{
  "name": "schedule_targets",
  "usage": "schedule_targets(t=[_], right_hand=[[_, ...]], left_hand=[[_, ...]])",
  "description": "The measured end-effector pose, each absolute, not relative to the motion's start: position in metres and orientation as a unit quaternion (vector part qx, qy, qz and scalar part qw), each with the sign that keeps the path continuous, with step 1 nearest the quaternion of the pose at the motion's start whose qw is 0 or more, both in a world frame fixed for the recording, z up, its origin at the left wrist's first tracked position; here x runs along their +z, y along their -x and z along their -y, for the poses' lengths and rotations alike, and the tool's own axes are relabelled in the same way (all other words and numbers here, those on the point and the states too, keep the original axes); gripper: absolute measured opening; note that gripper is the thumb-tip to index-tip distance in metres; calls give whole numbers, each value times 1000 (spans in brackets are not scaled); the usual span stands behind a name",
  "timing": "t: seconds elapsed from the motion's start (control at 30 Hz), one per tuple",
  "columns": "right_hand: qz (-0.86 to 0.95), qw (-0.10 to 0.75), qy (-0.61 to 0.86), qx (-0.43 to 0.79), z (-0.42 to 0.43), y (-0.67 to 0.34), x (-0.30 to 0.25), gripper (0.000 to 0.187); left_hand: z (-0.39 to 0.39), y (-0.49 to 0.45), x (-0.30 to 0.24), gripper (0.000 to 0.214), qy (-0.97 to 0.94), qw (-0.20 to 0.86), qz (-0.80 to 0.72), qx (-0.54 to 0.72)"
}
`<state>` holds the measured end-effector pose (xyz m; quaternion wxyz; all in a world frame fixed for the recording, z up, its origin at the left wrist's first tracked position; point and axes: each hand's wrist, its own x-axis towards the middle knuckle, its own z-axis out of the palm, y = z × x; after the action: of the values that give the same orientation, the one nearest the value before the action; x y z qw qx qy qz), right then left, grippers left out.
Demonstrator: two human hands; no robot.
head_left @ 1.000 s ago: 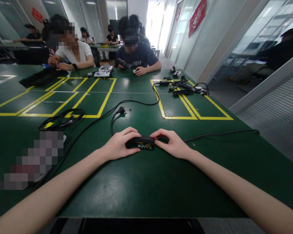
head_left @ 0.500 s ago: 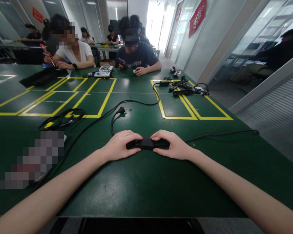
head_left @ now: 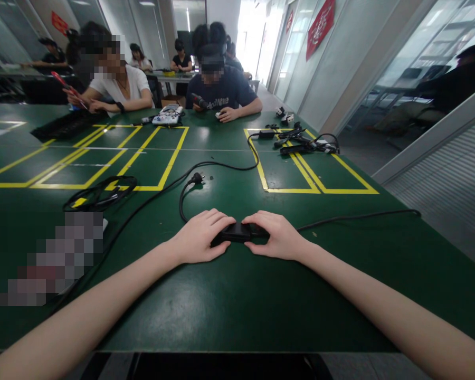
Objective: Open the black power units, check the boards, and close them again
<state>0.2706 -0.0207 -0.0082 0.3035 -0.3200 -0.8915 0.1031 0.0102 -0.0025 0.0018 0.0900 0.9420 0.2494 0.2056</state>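
A black power adapter lies on the green table between my hands. My left hand is closed around its left end, thumb at the near side and fingers over the far side. My right hand grips its right end, where a dark connector or cord end partly shows between thumb and fingers. Beyond my left hand a short cord curves up to a black power plug. From behind my right hand a thin black cable runs toward the table's right edge. My palms hide both ends of the adapter.
A long black cord crosses the table from lower left to another adapter. A coiled cable lies at left, beside a blurred-out object. Tangled black cables rest inside yellow tape at back right. Two people sit across.
My left hand has slid slightly right along the adapter, and my right hand has shifted slightly left, bringing them closer. Across the table, a person's red tool has moved left.
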Motion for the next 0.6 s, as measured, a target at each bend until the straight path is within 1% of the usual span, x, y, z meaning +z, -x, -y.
schedule_targets(t=[0.13,0.23,0.37,0.43,0.53,0.6], right_hand=[[881,312,335,122,23,-270,-8,34],[879,305,335,145,25,-269,-6,36],[897,265,326,136,26,-268,-6,48],[905,249,326,111,25,-267,-7,44],[909,238,331,84,24,-267,-9,30],[913,227,334,66,24,-267,-10,27]], left_hand=[[7,-16,1,44,-935,85,-285,192],[8,-19,0,42,-938,63,-295,171],[6,-17,0,37,-948,20,-278,152],[5,-16,0,35,-950,11,-274,147],[5,-16,0,33,-953,5,-271,139],[6,-16,0,31,-954,-3,-268,134]])
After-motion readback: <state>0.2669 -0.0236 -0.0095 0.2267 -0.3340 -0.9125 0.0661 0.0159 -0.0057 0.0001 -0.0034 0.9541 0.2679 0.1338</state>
